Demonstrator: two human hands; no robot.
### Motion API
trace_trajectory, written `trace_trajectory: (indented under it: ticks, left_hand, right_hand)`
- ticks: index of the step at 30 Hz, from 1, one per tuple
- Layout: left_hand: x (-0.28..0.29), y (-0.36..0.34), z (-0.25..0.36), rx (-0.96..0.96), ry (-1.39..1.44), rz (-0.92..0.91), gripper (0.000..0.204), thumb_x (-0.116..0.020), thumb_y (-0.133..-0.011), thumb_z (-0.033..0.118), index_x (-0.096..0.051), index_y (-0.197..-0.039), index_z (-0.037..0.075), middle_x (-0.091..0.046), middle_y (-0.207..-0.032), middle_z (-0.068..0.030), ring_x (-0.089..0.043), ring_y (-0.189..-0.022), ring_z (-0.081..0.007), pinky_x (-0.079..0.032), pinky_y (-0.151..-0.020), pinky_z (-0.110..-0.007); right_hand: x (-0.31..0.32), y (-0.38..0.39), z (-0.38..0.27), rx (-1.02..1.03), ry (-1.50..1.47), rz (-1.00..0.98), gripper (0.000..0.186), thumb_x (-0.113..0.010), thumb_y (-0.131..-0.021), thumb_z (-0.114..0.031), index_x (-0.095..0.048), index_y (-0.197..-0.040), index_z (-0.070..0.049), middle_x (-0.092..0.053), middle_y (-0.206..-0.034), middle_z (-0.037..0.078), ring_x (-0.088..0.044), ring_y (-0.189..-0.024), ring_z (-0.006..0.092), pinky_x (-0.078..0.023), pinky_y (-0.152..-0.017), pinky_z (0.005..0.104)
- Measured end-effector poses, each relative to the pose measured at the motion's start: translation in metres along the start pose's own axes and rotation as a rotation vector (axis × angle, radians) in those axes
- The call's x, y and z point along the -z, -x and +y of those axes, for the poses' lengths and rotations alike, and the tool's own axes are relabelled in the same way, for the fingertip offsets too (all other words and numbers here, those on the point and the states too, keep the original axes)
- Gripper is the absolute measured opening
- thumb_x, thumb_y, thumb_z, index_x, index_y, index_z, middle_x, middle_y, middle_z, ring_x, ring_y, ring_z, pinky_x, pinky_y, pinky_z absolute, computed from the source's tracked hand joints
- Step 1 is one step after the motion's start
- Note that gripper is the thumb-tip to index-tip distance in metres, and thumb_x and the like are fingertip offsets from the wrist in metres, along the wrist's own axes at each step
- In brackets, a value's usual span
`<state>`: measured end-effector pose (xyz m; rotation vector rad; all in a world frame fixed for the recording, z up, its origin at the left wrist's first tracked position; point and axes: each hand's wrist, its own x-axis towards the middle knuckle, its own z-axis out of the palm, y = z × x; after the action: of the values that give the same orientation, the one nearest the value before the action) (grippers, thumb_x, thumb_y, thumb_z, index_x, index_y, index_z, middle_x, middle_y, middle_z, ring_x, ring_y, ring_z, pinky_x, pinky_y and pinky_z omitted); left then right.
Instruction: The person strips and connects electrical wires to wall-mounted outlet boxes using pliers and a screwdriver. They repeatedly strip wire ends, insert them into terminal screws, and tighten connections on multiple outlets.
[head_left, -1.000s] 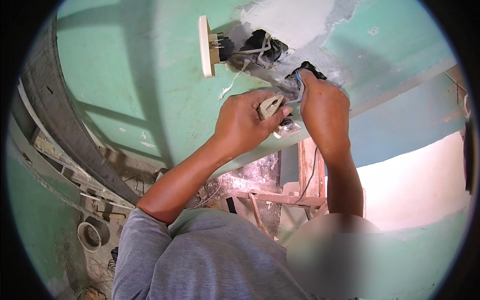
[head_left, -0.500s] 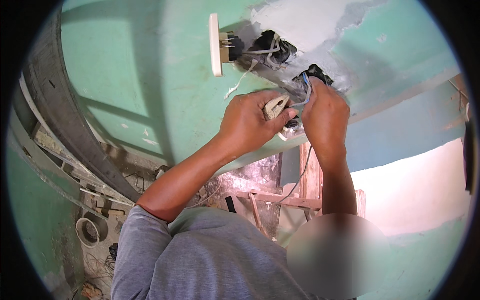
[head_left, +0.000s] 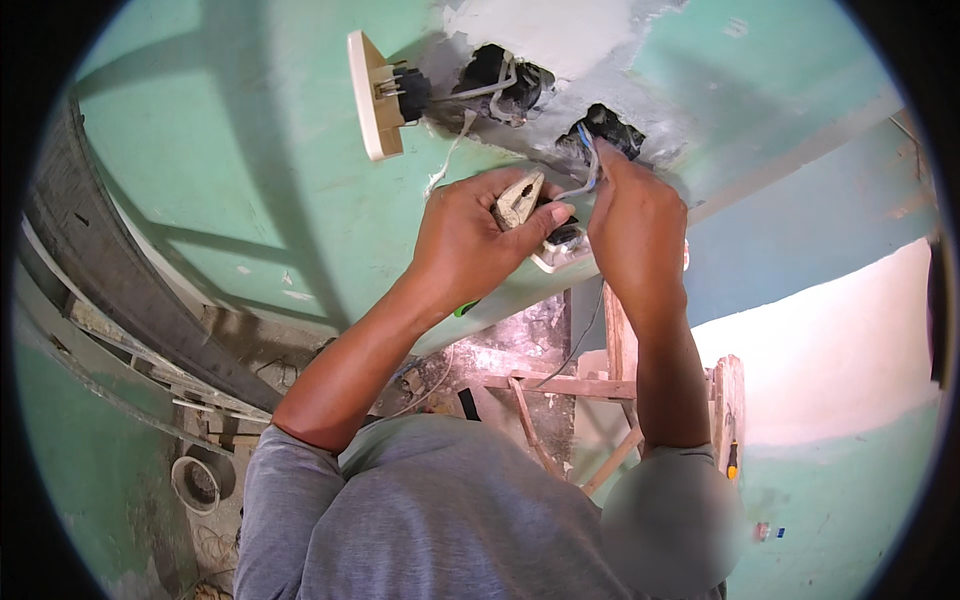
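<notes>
The left hand [head_left: 458, 228] closes round pliers [head_left: 518, 200], which seem palmed, jaws up, to leave the thumb free above the pale plate [head_left: 560, 257]. Grey-blue wires [head_left: 595, 165] emerge from the wall hole [head_left: 622, 130]; the right hand [head_left: 640, 222] bunches beside them, perhaps steadying them, its grip hidden.

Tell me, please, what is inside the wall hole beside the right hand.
Blue and grey wires show inside the wall hole; the right hand covers part, hiding whatever lies behind it.
</notes>
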<state>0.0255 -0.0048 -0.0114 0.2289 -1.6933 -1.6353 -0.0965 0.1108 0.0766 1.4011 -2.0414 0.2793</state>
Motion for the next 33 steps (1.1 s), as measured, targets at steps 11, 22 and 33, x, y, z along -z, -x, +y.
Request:
trace_trajectory:
  ticks: [11,22,33]
  left_hand:
    - [-0.002,0.000,0.004,0.000,-0.023,0.018,0.026,-0.083,-0.096,0.020,-0.076,-0.110,0.000,-0.076,-0.086,-0.0015,-0.065,-0.074,-0.0056,-0.054,-0.068,-0.025]
    - [0.005,0.003,-0.001,-0.027,-0.031,0.030,0.026,-0.083,-0.096,0.019,-0.077,-0.112,0.000,-0.077,-0.085,-0.0025,-0.066,-0.074,-0.0051,-0.054,-0.068,-0.025]
    - [0.004,-0.002,0.000,-0.006,-0.036,-0.005,0.025,-0.082,-0.096,0.021,-0.078,-0.109,0.000,-0.076,-0.080,-0.0027,-0.066,-0.070,-0.0060,-0.054,-0.066,-0.027]
  right_hand:
    - [-0.009,-0.005,0.000,-0.045,-0.084,0.095,0.033,-0.062,-0.089,-0.002,-0.071,-0.121,0.003,-0.075,-0.097,0.022,-0.073,-0.091,0.0424,-0.058,-0.082,0.0512]
    - [-0.004,-0.015,-0.003,-0.145,-0.187,0.056,0.024,-0.059,-0.096,-0.010,-0.075,-0.111,0.001,-0.075,-0.095,0.025,-0.072,-0.091,0.0456,-0.056,-0.086,0.0515]
    - [-0.003,-0.020,-0.006,-0.066,0.023,-0.042,0.023,-0.057,-0.097,-0.009,-0.076,-0.109,-0.001,-0.074,-0.093,0.026,-0.072,-0.087,0.0444,-0.057,-0.080,0.0500]
